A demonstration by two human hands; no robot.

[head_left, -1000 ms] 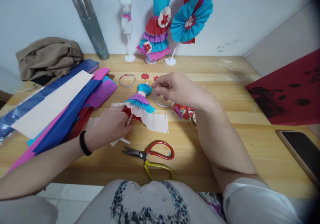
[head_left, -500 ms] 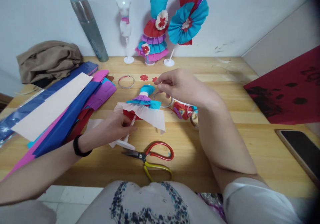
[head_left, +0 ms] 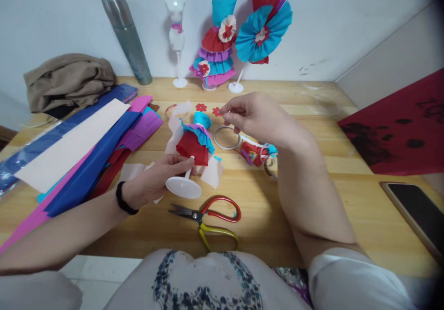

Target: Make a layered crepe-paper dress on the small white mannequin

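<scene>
The left hand [head_left: 152, 180] grips the stand of a small doll form [head_left: 192, 150] dressed in paper ruffles, tipped with its white base [head_left: 183, 187] toward the camera, above the counter [head_left: 312, 199]. The right hand [head_left: 256, 118], at 2 o'clock from it, pinches closed, on what I cannot tell. The loose white paper strip [head_left: 211, 173] could tear or slip off if the form tips further. Scissors [head_left: 208, 215] lie at 6 o'clock.

We see soft, even daylight, with faint shadows on the bench [head_left: 347, 208] beneath the arms. Edges bow and darken near the right corners, perhaps lens vignetting; the centre stays sharp.
</scene>
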